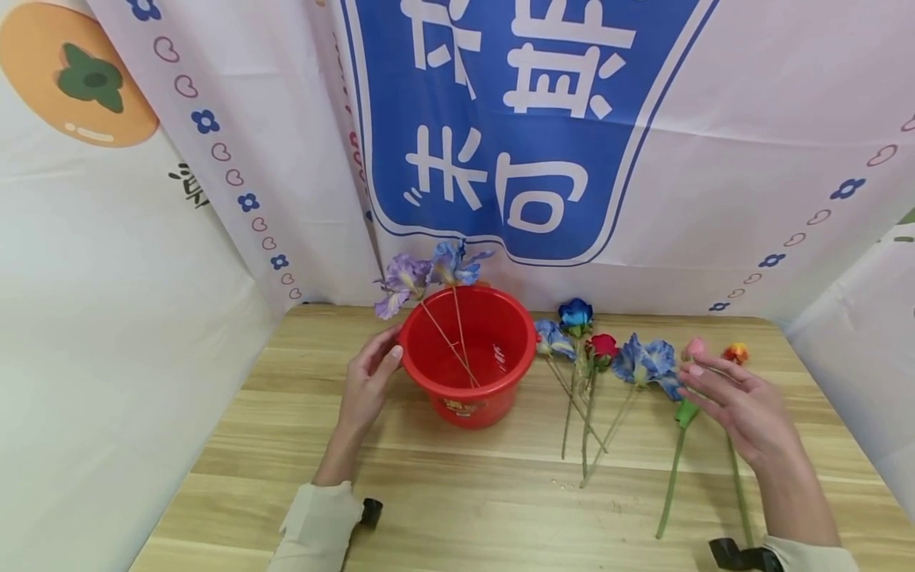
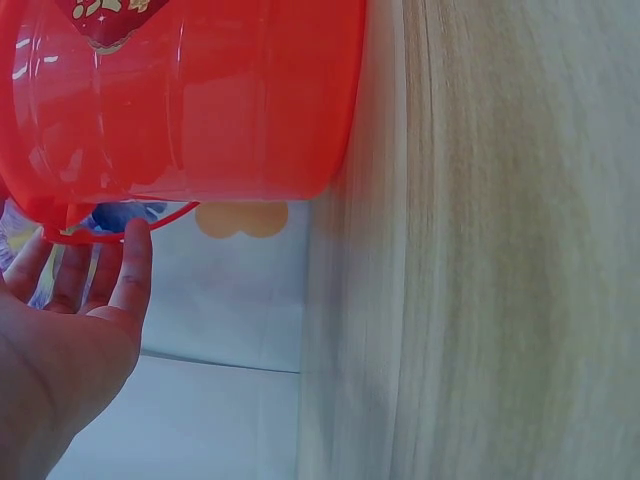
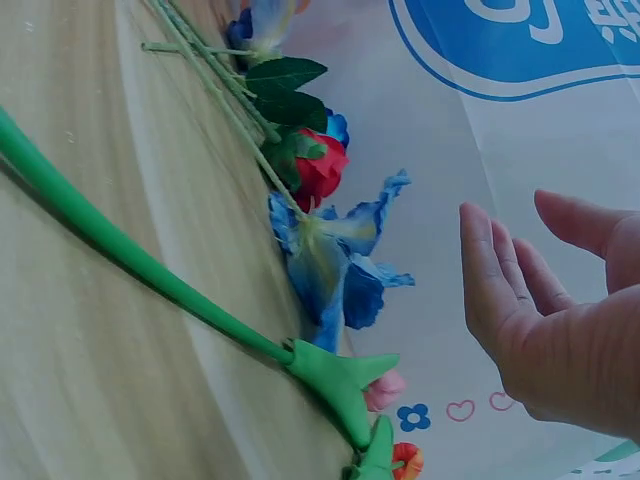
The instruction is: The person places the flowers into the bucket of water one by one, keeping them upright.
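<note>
A red bucket (image 1: 468, 405) stands on the wooden table, with a purple iris (image 1: 406, 276) and a blue iris (image 1: 454, 266) leaning inside, blooms above its rim. My left hand (image 1: 368, 385) holds the bucket's left side, thumb by the rim; in the left wrist view its fingers reach the thin red handle (image 2: 95, 238). Over the flowers at the right, my right hand (image 1: 747, 409) hovers with nothing in it, fingers extended and thumb apart. Beneath it lies a pink flower (image 3: 385, 390) with a thick green stem (image 3: 150, 265), partly hidden by the hand in the head view.
Right of the bucket lie a blue rose (image 1: 576, 314), a red rose (image 1: 603, 345), and blue irises (image 1: 646, 361), their stems crossing. An orange flower (image 1: 736, 352) lies farthest right. A printed cloth (image 1: 715, 199) hangs behind the wooden table (image 1: 465, 508).
</note>
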A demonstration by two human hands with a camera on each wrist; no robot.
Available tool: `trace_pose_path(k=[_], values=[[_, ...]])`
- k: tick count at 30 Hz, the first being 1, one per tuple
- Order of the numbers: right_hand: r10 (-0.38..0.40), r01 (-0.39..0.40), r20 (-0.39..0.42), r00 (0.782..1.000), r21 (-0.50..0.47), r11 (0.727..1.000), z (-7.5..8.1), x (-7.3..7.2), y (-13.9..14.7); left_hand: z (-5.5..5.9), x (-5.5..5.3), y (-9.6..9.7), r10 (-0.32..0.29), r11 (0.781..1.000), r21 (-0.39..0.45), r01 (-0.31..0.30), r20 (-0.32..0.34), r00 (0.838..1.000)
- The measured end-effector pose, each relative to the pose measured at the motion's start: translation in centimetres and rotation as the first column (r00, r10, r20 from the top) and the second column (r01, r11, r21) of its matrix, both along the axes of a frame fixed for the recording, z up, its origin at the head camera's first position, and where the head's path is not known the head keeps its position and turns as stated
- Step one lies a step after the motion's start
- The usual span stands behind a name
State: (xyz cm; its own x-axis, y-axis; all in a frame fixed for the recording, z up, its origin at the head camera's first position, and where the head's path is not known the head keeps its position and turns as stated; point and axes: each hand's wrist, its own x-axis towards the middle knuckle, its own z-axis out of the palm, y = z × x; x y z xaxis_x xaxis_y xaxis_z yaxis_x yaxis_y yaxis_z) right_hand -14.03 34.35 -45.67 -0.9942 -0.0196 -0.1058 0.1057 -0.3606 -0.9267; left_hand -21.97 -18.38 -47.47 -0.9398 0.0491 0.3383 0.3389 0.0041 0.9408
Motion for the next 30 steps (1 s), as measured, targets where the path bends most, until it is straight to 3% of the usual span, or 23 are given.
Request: trace_pose_path(k=[12,22,30], values=[[0.078,-0.082,0.039,0.996,0.103,0.991,-1.6,-0.6,-2.2,-0.1,0.0,0.0,0.002,1.000,0.001,-0.002,0.013,1.000],[0.088,-0.113,0.168,0.982,0.142,0.983,-3.3,-1.1,-3.6,0.0,0.0,-0.1,0.002,1.000,0.000,-0.002,-0.011,1.000],[0.112,-0.154,0.212,0.971,0.189,0.970,-4.5,-1.0,-4.2,0.0,0.0,-0.1,-0.001,1.000,-0.014,0.001,-0.001,1.000]])
